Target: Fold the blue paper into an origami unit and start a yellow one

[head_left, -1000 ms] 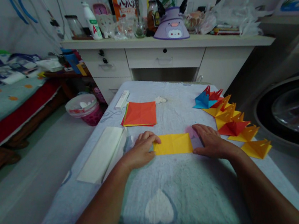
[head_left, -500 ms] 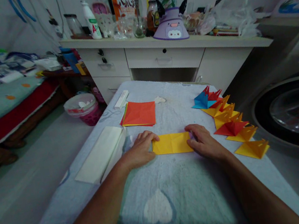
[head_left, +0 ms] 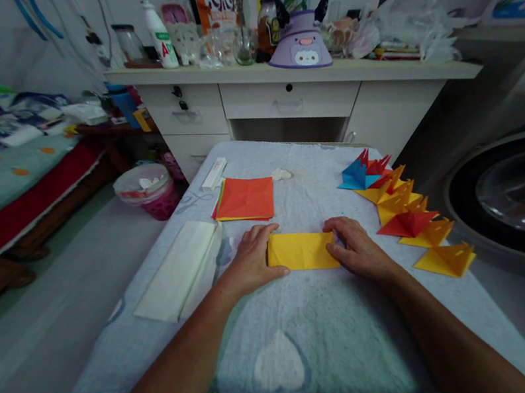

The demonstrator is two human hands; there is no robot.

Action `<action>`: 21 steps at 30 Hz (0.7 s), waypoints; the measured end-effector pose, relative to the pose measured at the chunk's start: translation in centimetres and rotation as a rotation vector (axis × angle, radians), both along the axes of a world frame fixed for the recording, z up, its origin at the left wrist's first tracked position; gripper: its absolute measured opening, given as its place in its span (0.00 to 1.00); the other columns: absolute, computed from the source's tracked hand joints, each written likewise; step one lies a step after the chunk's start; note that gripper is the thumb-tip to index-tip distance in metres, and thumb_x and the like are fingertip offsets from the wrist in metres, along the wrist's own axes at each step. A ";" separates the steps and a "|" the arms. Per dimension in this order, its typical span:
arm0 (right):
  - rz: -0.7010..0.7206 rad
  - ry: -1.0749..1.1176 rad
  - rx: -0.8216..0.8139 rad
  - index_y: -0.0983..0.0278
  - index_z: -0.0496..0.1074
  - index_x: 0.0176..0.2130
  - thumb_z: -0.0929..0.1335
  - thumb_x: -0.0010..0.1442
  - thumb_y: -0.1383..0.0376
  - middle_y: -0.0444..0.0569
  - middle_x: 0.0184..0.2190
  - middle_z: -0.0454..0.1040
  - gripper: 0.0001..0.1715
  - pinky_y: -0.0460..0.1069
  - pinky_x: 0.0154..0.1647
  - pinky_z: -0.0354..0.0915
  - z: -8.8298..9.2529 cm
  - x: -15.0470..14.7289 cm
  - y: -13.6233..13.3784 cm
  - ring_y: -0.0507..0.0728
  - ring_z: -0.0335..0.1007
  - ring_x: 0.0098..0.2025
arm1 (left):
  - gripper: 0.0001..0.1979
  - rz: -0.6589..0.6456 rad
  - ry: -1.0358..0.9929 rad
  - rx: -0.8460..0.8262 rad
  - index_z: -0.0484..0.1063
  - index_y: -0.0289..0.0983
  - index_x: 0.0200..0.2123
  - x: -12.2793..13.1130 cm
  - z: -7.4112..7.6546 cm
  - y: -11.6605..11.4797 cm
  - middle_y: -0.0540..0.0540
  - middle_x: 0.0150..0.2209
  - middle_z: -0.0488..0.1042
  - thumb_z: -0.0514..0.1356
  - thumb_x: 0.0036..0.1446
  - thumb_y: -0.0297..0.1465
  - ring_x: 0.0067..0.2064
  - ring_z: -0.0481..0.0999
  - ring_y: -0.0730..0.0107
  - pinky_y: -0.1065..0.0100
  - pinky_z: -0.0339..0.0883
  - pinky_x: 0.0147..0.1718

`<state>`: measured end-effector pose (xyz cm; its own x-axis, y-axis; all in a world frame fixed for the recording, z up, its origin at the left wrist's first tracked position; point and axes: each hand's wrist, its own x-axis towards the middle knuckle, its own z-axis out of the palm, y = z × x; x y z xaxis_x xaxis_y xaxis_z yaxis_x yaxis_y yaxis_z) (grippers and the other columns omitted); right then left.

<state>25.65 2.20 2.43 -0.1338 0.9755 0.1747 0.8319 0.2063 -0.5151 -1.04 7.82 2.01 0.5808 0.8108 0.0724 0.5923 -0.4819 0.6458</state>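
Observation:
A yellow origami paper [head_left: 302, 251], folded into a creased strip, lies crosswise on the cloth-covered table in front of me. My left hand [head_left: 255, 259] grips its left end, fingers at the top edge and thumb at the bottom edge. At the opposite end my right hand [head_left: 353, 241] holds the paper between thumb and fingers. Beyond the strip rests a stack of square sheets [head_left: 245, 198], orange-red on top. Folded paper cranes [head_left: 408, 224] in yellow, red and blue line the table's right side.
A folded whitish cloth or paper [head_left: 177, 271] lies left of my left hand. Farther back are a small white box [head_left: 214, 174] and a crumpled white scrap [head_left: 281, 174]. A washing machine [head_left: 524, 193] stands at right, a waste bin [head_left: 146, 188] at left.
My left thumb has moved down and right to the strip's lower edge, and the left fingers sit at its upper corner. My right hand has barely moved.

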 end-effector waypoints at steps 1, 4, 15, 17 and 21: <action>-0.001 0.004 0.002 0.62 0.69 0.45 0.63 0.57 0.61 0.52 0.43 0.71 0.16 0.58 0.51 0.60 -0.1 0.0 0.0 0.62 0.65 0.46 | 0.43 -0.002 0.010 0.008 0.56 0.42 0.61 0.0 -0.1 0.0 0.41 0.57 0.62 0.69 0.42 0.36 0.59 0.62 0.50 0.50 0.57 0.58; -0.010 0.007 0.003 0.62 0.68 0.45 0.64 0.57 0.61 0.52 0.43 0.70 0.15 0.57 0.51 0.60 -0.3 0.2 0.1 0.61 0.64 0.45 | 0.40 -0.012 0.045 0.022 0.59 0.41 0.60 0.0 -0.2 0.1 0.42 0.56 0.64 0.69 0.42 0.35 0.58 0.62 0.51 0.52 0.57 0.58; -0.019 -0.016 0.006 0.63 0.68 0.47 0.64 0.57 0.60 0.53 0.43 0.72 0.18 0.57 0.49 0.61 -0.3 0.1 0.1 0.62 0.66 0.45 | 0.35 -0.003 0.014 0.014 0.61 0.42 0.55 0.2 -0.1 0.0 0.43 0.54 0.66 0.68 0.42 0.31 0.56 0.63 0.52 0.53 0.58 0.56; -0.009 -0.004 0.014 0.63 0.69 0.47 0.64 0.58 0.60 0.54 0.45 0.72 0.18 0.58 0.51 0.61 -0.5 0.2 0.1 0.62 0.66 0.46 | 0.34 0.005 -0.002 0.008 0.62 0.42 0.54 0.2 0.0 -0.2 0.43 0.53 0.67 0.67 0.42 0.30 0.55 0.64 0.53 0.53 0.59 0.55; -0.013 0.108 0.043 0.62 0.69 0.40 0.64 0.58 0.61 0.54 0.47 0.72 0.10 0.58 0.53 0.61 -0.5 0.1 0.2 0.61 0.66 0.49 | 0.32 0.034 -0.085 0.007 0.62 0.41 0.52 0.4 0.1 -0.3 0.43 0.53 0.67 0.66 0.43 0.28 0.55 0.65 0.55 0.56 0.62 0.54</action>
<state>25.72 2.37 1.89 -0.0987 0.9683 0.2296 0.7747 0.2196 -0.5930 -0.63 7.55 2.16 0.5443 0.8295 0.1253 0.5520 -0.4666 0.6911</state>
